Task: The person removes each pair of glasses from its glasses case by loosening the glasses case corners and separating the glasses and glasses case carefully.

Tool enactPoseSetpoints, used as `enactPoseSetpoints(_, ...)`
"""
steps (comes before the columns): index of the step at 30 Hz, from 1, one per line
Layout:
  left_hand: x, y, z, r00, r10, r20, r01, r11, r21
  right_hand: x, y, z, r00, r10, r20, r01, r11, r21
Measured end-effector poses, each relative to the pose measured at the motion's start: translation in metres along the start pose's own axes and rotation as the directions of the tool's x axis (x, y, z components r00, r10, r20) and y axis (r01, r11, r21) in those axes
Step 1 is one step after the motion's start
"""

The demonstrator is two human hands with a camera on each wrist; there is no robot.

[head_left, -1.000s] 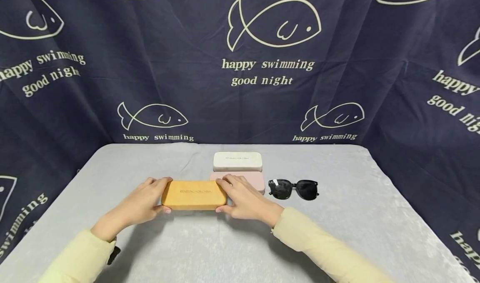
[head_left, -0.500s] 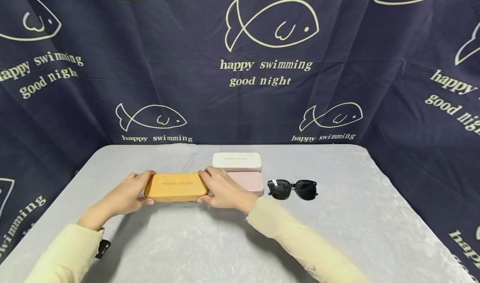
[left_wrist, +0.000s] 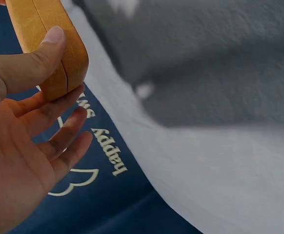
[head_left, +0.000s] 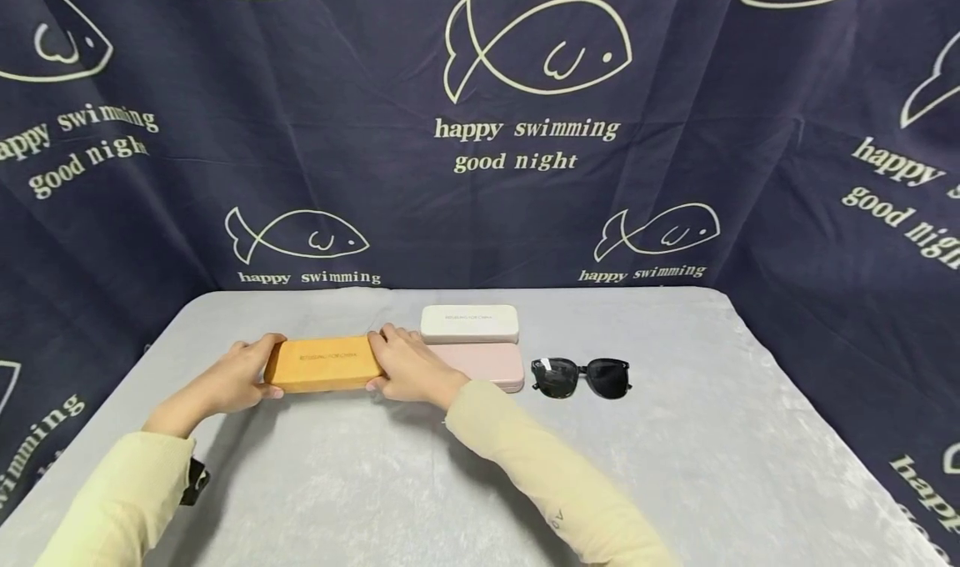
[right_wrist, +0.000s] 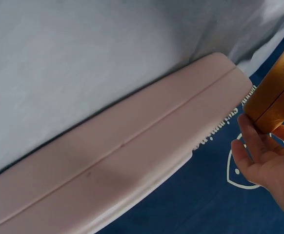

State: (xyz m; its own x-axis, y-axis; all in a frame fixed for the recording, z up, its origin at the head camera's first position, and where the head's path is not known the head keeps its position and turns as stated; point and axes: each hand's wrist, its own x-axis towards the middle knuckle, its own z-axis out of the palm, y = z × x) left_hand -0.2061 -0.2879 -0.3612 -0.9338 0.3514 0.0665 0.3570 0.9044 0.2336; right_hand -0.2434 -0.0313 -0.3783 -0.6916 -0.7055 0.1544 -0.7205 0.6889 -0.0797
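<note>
Both hands hold an orange-yellow glasses case (head_left: 324, 364) by its two ends, over the left-middle of the table. My left hand (head_left: 238, 375) pinches the left end; in the left wrist view its thumb presses the seamed side while the fingers lie at the far side of the case (left_wrist: 59, 58). At the other end my right hand (head_left: 408, 367) grips with thumb and fingers, as the right wrist view also shows at the case's corner (right_wrist: 273, 100). A pink glasses case (head_left: 487, 365) lies just right of that hand, partly hidden by it.
Behind the pink case lies a white glasses case (head_left: 469, 323). Black sunglasses (head_left: 582, 378) rest to the right of the pink case. The table (head_left: 675, 467) wears a pale grey cloth, and a dark blue curtain (head_left: 375, 133) with fish prints surrounds its back and sides.
Both hands have carried the orange-yellow case to the left and a little toward the back. More of the pink case was covered by the right hand half a second ago. The other things stay put.
</note>
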Motion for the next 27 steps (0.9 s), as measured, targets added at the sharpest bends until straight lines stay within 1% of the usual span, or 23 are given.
enactPoseSetpoints(6,0.002,-0.010,0.004,1.000,0.002,-0.010,-0.002,1.000,0.003,0.012,-0.005,0.005,0.998,0.039,0.040,-0.038,0.999,-0.021)
enactPoseSetpoints(11,0.004,-0.016,0.006,1.000,-0.007,0.000,0.006,1.000,0.014,0.019,-0.007,0.013,0.996,0.062,0.069,-0.057,0.996,-0.069)
enactPoseSetpoints(15,0.006,-0.021,0.009,1.000,-0.023,0.013,0.023,1.000,0.015,0.023,-0.009,0.017,0.993,0.077,0.088,-0.068,0.992,-0.104)
enactPoseSetpoints(22,0.008,-0.026,0.013,0.997,-0.061,0.036,0.060,0.998,0.028,0.028,-0.014,0.025,0.987,0.113,0.115,-0.097,0.986,-0.139)
enactPoseSetpoints(27,0.008,-0.028,0.015,0.997,-0.071,0.041,0.070,0.997,0.026,0.030,-0.017,0.029,0.985,0.130,0.115,-0.109,0.979,-0.172)
